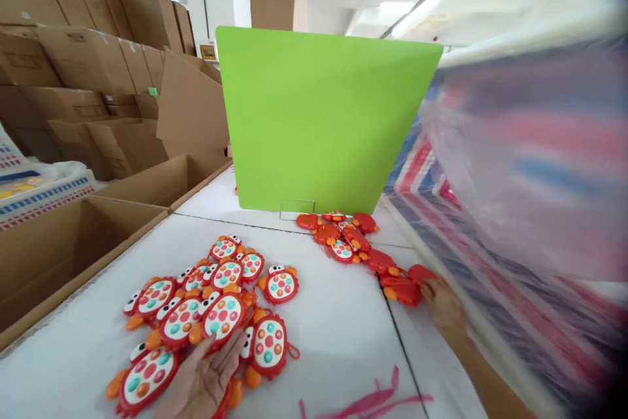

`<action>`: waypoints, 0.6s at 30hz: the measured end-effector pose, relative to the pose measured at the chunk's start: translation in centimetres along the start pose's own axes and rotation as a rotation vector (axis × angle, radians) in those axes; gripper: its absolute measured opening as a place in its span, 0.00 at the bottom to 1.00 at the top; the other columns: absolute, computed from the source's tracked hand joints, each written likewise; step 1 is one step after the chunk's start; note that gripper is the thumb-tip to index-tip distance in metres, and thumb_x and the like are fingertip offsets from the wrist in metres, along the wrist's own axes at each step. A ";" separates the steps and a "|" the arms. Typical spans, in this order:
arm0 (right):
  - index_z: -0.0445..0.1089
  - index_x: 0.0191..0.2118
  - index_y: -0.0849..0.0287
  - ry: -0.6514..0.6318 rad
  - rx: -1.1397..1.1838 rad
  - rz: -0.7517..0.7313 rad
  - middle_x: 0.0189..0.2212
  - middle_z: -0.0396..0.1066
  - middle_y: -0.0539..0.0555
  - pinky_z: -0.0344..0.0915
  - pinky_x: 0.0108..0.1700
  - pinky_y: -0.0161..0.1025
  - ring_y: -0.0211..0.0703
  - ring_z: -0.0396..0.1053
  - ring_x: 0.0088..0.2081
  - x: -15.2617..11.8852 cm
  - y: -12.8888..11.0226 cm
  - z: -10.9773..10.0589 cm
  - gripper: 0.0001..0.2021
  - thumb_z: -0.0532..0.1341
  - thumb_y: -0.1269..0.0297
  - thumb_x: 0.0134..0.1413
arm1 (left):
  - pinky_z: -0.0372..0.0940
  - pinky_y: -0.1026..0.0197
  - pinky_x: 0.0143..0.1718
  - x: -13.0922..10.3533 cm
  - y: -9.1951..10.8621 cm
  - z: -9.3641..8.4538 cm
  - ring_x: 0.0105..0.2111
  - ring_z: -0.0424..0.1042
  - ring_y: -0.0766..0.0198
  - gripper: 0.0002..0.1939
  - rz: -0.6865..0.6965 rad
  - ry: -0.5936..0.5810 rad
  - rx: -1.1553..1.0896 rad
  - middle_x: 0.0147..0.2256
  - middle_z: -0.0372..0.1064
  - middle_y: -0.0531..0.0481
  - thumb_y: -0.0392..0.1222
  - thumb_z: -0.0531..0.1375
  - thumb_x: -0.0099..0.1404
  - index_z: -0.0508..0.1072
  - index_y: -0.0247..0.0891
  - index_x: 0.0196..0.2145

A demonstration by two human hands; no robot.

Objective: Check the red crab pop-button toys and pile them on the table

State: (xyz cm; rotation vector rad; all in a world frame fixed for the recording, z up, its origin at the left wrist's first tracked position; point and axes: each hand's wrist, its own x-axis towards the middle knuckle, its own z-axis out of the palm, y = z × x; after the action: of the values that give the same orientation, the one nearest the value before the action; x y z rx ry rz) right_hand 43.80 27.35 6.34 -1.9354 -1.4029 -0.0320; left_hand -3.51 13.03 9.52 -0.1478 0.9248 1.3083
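My left hand (199, 383) lies palm up with its fingers stretched out, at the front of a pile of red animal-shaped button toys (223, 316). These have white faces with coloured round buttons, goggle eyes and orange feet. Its fingertips reach the lower edge of one toy and lie close to another toy (269, 344) with a red cord loop. Out to the right, my right hand (444, 308) has its fingers closed on the edge of a red toy (420, 273) at the end of a row. Most toys in that row (343, 236) show their plain red backs.
A green board (324, 118) stands upright behind the row, with a wire holder at its foot. Open cardboard boxes (88, 236) line the table's left edge. Pink ribbon-like strips (366, 404) lie on the white table (338, 321) in front. Plastic-wrapped striped bundles (530, 164) rise at right.
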 end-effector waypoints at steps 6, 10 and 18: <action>0.64 0.29 0.59 0.056 0.385 0.204 0.20 0.63 0.48 0.62 0.29 0.41 0.39 0.63 0.22 1.4 -3.2 -4.0 0.20 0.53 0.44 0.53 | 0.71 0.63 0.29 -1.4 -1.0 0.1 0.36 0.75 0.54 0.21 -0.114 0.008 0.068 0.40 0.73 0.36 0.29 0.54 0.63 0.60 0.27 0.55; 0.61 0.30 0.55 -0.048 0.703 0.139 0.14 0.51 0.42 0.53 0.19 0.36 0.35 0.52 0.15 -0.6 -9.6 -7.8 0.21 0.54 0.39 0.46 | 0.68 0.61 0.33 -3.0 -3.6 2.0 0.40 0.73 0.50 0.19 -0.032 -0.237 0.395 0.42 0.72 0.36 0.38 0.64 0.57 0.69 0.30 0.46; 0.67 0.30 0.55 -0.631 1.376 0.182 0.14 0.36 0.37 0.42 0.17 0.29 0.27 0.33 0.15 -10.9 -23.1 -12.7 0.10 0.61 0.54 0.52 | 0.64 0.57 0.43 -5.9 -6.8 7.0 0.53 0.62 0.47 0.44 0.029 -0.711 0.544 0.55 0.60 0.39 0.48 0.73 0.41 0.62 0.44 0.55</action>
State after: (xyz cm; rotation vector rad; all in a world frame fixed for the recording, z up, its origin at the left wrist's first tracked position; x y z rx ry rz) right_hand 25.05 14.38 23.51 -0.8532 -1.0410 1.3485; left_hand 6.07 10.47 15.20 0.7137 0.6269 0.9770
